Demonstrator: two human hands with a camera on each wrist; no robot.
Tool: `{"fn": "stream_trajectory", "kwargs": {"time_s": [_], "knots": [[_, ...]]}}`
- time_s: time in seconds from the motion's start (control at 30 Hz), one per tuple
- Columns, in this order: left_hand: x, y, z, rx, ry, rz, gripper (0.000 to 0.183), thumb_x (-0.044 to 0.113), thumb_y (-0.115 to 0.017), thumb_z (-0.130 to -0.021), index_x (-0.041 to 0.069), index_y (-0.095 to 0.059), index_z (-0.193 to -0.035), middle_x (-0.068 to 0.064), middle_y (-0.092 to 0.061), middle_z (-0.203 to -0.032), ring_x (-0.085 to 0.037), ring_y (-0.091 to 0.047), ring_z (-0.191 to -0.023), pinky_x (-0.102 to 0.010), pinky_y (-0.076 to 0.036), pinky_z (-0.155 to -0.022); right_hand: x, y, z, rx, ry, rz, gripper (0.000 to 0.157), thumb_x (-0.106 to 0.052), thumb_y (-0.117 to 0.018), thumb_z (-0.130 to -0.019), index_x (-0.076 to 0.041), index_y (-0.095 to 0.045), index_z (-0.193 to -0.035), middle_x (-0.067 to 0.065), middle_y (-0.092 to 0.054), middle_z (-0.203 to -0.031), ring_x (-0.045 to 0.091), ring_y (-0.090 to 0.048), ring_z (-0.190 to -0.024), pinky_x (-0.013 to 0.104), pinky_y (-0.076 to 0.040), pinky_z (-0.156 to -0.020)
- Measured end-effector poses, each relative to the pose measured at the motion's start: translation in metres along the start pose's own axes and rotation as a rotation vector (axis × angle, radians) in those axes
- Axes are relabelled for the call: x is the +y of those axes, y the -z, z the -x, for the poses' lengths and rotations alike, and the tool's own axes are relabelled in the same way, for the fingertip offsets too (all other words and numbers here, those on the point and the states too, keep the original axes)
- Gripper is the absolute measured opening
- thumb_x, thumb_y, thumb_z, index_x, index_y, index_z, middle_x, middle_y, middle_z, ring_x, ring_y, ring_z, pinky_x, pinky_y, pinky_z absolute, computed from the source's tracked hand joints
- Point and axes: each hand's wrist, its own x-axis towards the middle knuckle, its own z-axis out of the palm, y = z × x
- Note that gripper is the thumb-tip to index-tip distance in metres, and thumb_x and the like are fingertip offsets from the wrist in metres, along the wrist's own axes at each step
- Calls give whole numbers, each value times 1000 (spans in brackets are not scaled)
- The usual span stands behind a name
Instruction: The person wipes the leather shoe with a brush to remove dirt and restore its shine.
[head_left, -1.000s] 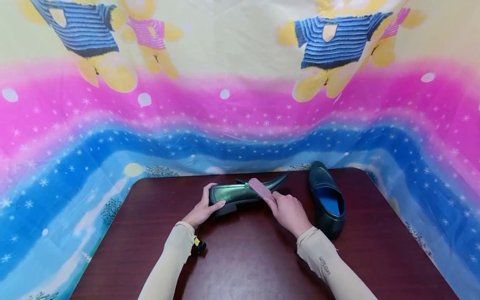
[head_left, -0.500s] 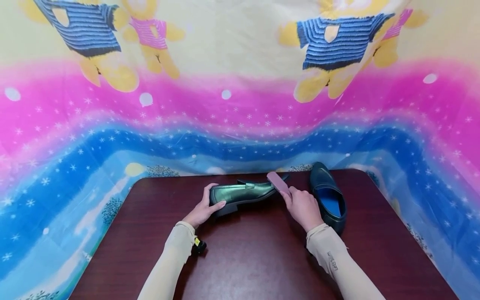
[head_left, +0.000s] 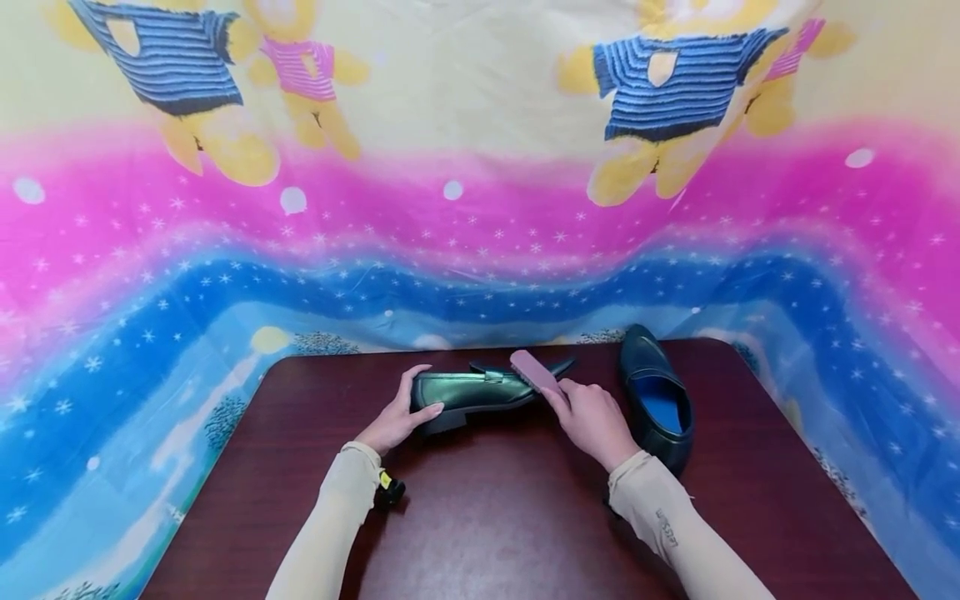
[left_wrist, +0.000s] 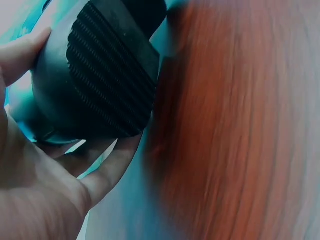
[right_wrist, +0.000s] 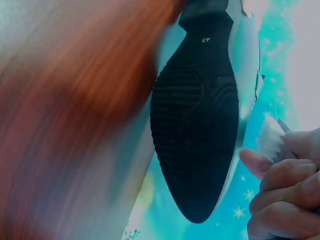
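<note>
A dark green-black leather loafer (head_left: 457,390) lies on its side in the air over the table, toe pointing right. My left hand (head_left: 394,417) grips it around the heel, thumb on the near side. In the left wrist view the ridged heel (left_wrist: 110,75) faces the camera. My right hand (head_left: 596,422) holds a shoe brush (head_left: 534,372) with a pinkish back, laid across the upper near the toe. Pale bristles (right_wrist: 269,139) show in the right wrist view beside the loafer's black sole (right_wrist: 197,115).
The matching loafer (head_left: 647,357), with a blue insole, stands upright just right of my right hand. The brown wooden table (head_left: 480,517) ends at a printed cloth backdrop (head_left: 465,292) behind and at both sides.
The brush slid right along the loafer to its toe, then came partway back left. Over the last half second, my left hand and the loafer shifted slightly left.
</note>
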Motion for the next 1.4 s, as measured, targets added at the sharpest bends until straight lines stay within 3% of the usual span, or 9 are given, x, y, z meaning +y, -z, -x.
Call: {"fn": "stream_trajectory", "kwargs": {"time_s": [0.13,0.3,0.47,0.63,0.77,0.93,1.07,1.23,1.4], "knots": [[-6,13,7,15,3,-29,85,46,-71,-98,40,-14,-161,-10,-18,-168,-40,-37,-147,-64,-31,-117,-5,-11,3,-3,36,32,26,-37,-64,-104,-12,-70,-97,-4,-58,-65,14,-50,-56,34,-47,-62],[-9,19,11,7,-4,-31,86,46,-71,-97,40,-14,-162,-5,-8,-172,-40,-24,-155,-66,-27,-118,0,-17,2,19,41,50,24,-36,-65,-103,-13,-70,-96,-3,-60,-67,15,-52,-58,37,-49,-63],[-6,19,9,5,3,-22,85,49,-71,-96,47,-14,-160,-1,-4,-173,-39,-19,-157,-68,-25,-119,16,-6,-6,70,-17,71,26,-34,-66,-103,-9,-72,-99,3,-66,-70,19,-56,-58,43,-53,-63],[-7,20,6,1,3,-6,86,48,-71,-97,45,-13,-161,0,-1,-174,-39,-13,-158,-70,-22,-119,27,5,-13,107,-89,96,30,-32,-64,-104,-3,-71,-99,9,-66,-70,23,-55,-56,46,-52,-60],[-8,20,6,-1,8,-7,87,48,-71,-97,45,-13,-162,1,1,-174,-39,-12,-159,-71,-22,-119,21,4,-12,89,-68,62,32,-33,-63,-104,-3,-73,-105,6,-66,-70,20,-55,-58,44,-52,-62],[-9,18,6,-6,0,-12,87,47,-70,-98,44,-11,-162,1,2,-174,-40,-12,-159,-71,-22,-119,1,-6,-2,25,24,5,27,-36,-64,-104,-11,-73,-101,-3,-60,-65,15,-51,-57,35,-47,-63],[-10,16,6,-5,2,-1,86,46,-70,-98,46,-12,-162,0,1,-174,-40,-13,-158,-70,-22,-119,-8,-15,4,7,39,-6,23,-34,-66,-102,-13,-74,-100,-6,-56,-63,14,-50,-57,33,-45,-62],[-12,17,7,-11,11,13,84,46,-70,-98,50,-13,-160,1,1,-173,-39,-13,-158,-70,-22,-119,2,-17,1,18,14,-15,24,-35,-67,-102,-11,-74,-104,-4,-60,-66,14,-51,-58,34,-47,-63],[-13,18,5,-8,6,18,82,46,-70,-98,54,-14,-158,1,-1,-173,-39,-16,-157,-69,-23,-119,19,-11,-8,88,-26,14,30,-35,-65,-103,-6,-75,-107,3,-68,-73,18,-55,-60,40,-51,-63]]}}
